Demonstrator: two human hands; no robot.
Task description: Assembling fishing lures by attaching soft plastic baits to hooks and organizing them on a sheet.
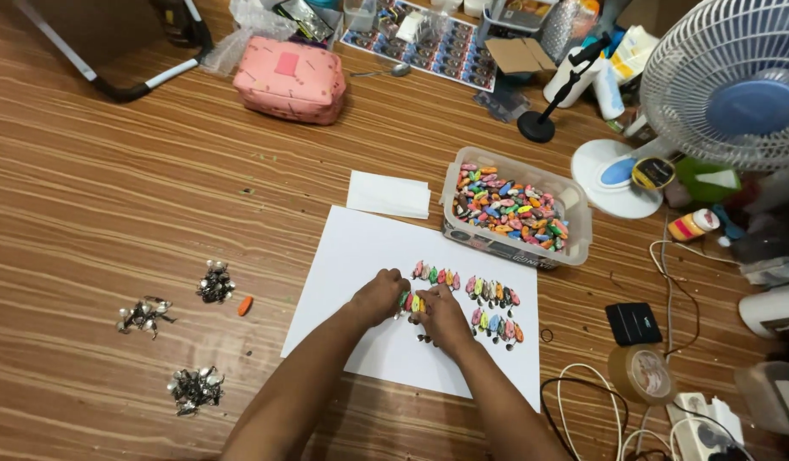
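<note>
Your left hand (378,296) and right hand (441,316) pinch small colourful pieces (412,302) together on the white sheet (360,256), fingers curled tight. Your fingers hide most of them. The clear tub (575,224) sits at one o'clock.

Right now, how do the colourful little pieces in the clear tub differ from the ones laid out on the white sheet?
The pieces in the clear tub lie jumbled in a heap, while the pieces on the white sheet sit side by side in curved rows. The tub holds far more; the sheet carries only a few short rows. The left hand and right hand rest at the sheet's rows, and nothing touches the tub. Both sets look like the same small multicoloured items.
</note>
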